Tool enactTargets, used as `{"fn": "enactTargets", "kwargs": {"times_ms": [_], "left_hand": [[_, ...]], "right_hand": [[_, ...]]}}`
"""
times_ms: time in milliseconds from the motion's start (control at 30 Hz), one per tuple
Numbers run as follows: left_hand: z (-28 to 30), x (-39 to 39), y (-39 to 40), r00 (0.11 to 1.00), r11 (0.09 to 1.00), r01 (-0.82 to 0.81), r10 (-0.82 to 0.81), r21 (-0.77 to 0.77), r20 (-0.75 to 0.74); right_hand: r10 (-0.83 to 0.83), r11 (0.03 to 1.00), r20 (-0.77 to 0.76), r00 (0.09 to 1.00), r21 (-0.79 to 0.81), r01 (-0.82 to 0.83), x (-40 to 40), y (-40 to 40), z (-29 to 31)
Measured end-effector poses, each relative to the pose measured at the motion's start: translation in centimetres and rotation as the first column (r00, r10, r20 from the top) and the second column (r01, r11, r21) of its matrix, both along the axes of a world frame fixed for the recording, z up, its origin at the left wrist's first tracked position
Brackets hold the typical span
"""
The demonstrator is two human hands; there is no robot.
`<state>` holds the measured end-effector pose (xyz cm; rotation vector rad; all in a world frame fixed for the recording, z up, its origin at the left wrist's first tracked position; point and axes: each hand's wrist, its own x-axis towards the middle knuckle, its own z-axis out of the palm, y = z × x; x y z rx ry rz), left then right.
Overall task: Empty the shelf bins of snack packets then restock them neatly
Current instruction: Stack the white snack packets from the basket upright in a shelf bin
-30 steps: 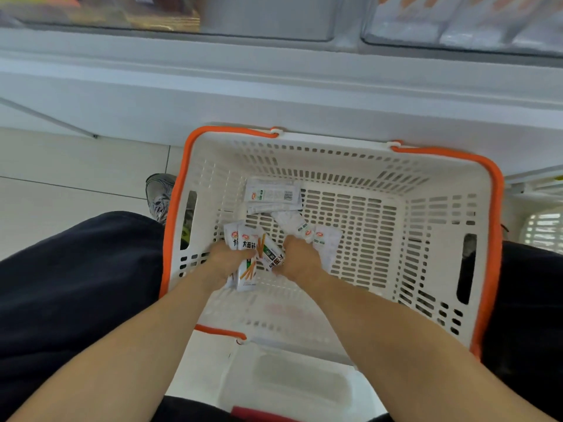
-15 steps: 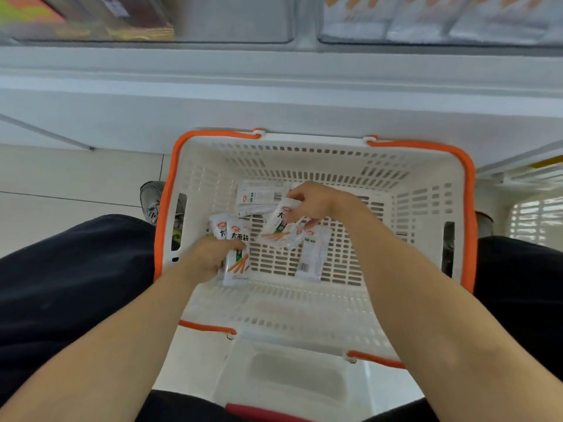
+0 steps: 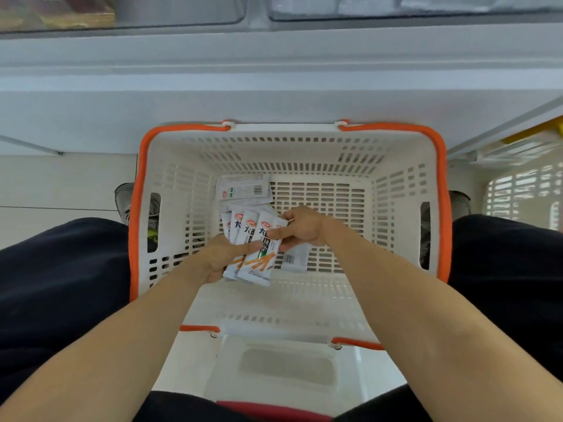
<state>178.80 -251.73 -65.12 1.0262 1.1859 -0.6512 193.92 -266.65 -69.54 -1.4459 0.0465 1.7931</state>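
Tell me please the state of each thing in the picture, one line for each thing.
Left hand: grips the fanned packets from below.
Right hand: pinches the fan's right edge.
Fanned packets: held, face up.
Loose packets: lying flat on the basket floor.
Basket: upright, nearly empty.

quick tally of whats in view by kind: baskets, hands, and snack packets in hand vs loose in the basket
baskets: 1, plus part of a second at the right edge
hands: 2, left and right
packets fanned in the hands: about 4
loose packets: 2 clear, back and under the right hand
total: about 10 things
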Motion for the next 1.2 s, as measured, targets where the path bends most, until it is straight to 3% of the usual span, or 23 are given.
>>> {"fn": "enactTargets", "kwargs": {"times_ms": [133, 167, 200, 267, 333, 400, 533, 667, 767, 867, 967, 1067, 1200], "left_hand": [[-0.8, -0.2, -0.2, 0.999, 0.999, -0.031, 0.032, 0.022, -0.037], [-0.8, -0.3, -0.2, 0.997, 0.998, -0.042, 0.044, 0.040, -0.057], [-0.8, -0.4, -0.1, 0.996, 0.997, -0.056, 0.060, 0.059, -0.070], [-0.7, -0.8, -0.1, 0.990, 0.991, -0.101, 0.109, 0.083, -0.087], [-0.4, -1.2, -0.1, 0.978, 0.981, -0.172, 0.181, 0.088, -0.102], [-0.1, -1.7, -0.2, 0.970, 0.976, -0.204, 0.212, 0.075, -0.121], [0.7, -1.9, -0.7, 0.969, 0.977, -0.188, 0.201, 0.096, -0.144], [2.4, -1.3, -1.4, 0.971, 0.979, -0.182, 0.194, 0.093, -0.138], [4.7, 0.1, -1.6, 0.976, 0.982, -0.183, 0.187, 0.043, -0.108], [8.6, 3.5, -0.6, 0.994, 0.992, -0.109, 0.110, 0.057, -0.023], [12.9, 6.8, 0.1, 0.988, 0.996, -0.070, 0.062, 0.054, 0.138], [16.7, 8.0, 0.3, 0.953, 0.989, -0.148, 0.144, -0.007, 0.268], [21.5, 8.5, 0.2, 0.868, 0.968, -0.231, 0.249, -0.095, 0.431]], "right_hand": [[-0.154, 0.988, -0.081, 0.985, 0.004, 0.155, -0.3, -0.5, -0.3], [-0.140, 0.989, 0.039, 0.989, -0.047, 0.142, -0.4, -0.8, -0.8], [-0.031, 0.987, 0.266, 0.963, -0.145, 0.072, -0.7, -1.4, -1.7], [0.235, 0.942, 0.641, 0.731, -0.335, -0.008, -1.9, -2.7, -3.5], [0.264, 0.934, 0.741, 0.618, -0.356, 0.027, -3.8, -3.6, -4.4], [0.258, 0.931, 0.730, 0.633, -0.363, 0.038, -5.2, -3.9, -4.8], [0.102, 0.930, 0.613, 0.784, -0.339, 0.145, -4.9, -3.5, -3.9], [0.199, 0.890, 0.455, 0.868, -0.454, 0.034, -2.2, -3.7, -1.4], [0.112, 0.924, 0.556, 0.824, -0.363, 0.119, 0.4, -2.7, 2.3], [-0.195, 0.937, 0.671, 0.715, -0.087, 0.338, 1.9, -0.8, 8.4], [-0.294, 0.950, 0.684, 0.667, 0.134, 0.281, 1.5, 0.4, 15.1], [-0.344, 0.937, 0.644, 0.683, 0.280, 0.208, 0.8, 0.3, 20.9], [-0.369, 0.927, 0.652, 0.662, 0.307, 0.214, 1.9, -1.8, 27.2]]}}
